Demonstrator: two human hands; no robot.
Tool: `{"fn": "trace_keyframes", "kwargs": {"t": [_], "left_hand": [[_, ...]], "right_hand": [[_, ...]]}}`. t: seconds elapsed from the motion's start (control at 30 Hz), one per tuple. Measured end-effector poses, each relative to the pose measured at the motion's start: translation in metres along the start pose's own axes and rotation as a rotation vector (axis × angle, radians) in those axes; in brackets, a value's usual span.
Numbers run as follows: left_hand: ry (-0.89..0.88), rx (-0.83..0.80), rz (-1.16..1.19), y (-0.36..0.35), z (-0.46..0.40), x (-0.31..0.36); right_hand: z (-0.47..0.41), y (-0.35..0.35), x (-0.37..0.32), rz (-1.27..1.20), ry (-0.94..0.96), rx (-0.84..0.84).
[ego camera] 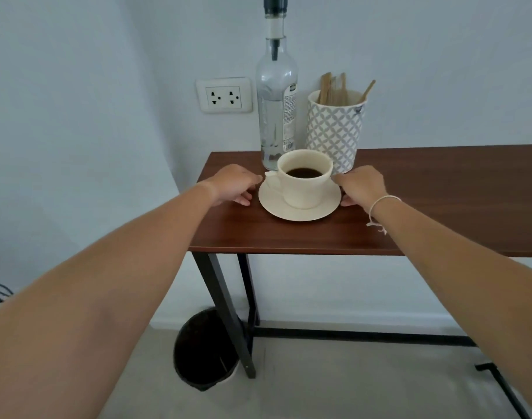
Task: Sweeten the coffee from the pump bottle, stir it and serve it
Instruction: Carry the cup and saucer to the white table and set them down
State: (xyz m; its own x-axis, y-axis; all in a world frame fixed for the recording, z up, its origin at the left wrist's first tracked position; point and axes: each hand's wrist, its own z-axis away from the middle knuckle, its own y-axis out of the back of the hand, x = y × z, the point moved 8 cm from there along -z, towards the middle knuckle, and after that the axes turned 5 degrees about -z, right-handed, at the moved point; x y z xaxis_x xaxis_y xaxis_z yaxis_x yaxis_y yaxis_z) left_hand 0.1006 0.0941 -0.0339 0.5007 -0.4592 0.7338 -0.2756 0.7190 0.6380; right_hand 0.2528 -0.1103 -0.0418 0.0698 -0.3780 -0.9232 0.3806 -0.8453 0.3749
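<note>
Two hands — left hand (233, 184), right hand (361, 186) — fingers curled at one saucer (299, 211), one cup (304, 179), one pump bottle (277, 101)

Between the left grip (233, 184) and right grip (360, 186) sits the saucer (299, 211) on the desk (425, 207) — cup (304, 184) on it (handle toward the left grip); beyond them stand the pump bottle (277, 98) and, to its right, the stirrer holder (334, 128).

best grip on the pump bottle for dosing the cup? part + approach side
Judging from this view, hold the pump bottle by its straight glass body, coming from the left: the stirrer holder crowds its right and the cup stands in front. The tall pump overhangs high, so steady the body while pressing the top. Both hands are now at the saucer.
</note>
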Motion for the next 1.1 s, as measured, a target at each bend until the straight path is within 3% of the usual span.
{"fn": "trace_keyframes", "kwargs": {"t": [0.13, 0.33, 0.67, 1.1], "left_hand": [[0.076, -0.171, 0.190, -0.016, 0.003, 0.002], [0.126, -0.236, 0.276, -0.021, 0.007, 0.006], [0.144, -0.152, 0.164, -0.027, 0.007, 0.013], [0.179, -0.128, 0.308, -0.028, 0.012, 0.012]], "right_hand": [[0.000, -0.008, 0.000, -0.005, -0.050, -0.082], [0.003, -0.018, 0.000, -0.003, -0.145, -0.191], [0.003, -0.020, -0.002, 0.041, -0.181, -0.165], [0.007, -0.021, 0.000, -0.195, -0.249, -0.204]]}}
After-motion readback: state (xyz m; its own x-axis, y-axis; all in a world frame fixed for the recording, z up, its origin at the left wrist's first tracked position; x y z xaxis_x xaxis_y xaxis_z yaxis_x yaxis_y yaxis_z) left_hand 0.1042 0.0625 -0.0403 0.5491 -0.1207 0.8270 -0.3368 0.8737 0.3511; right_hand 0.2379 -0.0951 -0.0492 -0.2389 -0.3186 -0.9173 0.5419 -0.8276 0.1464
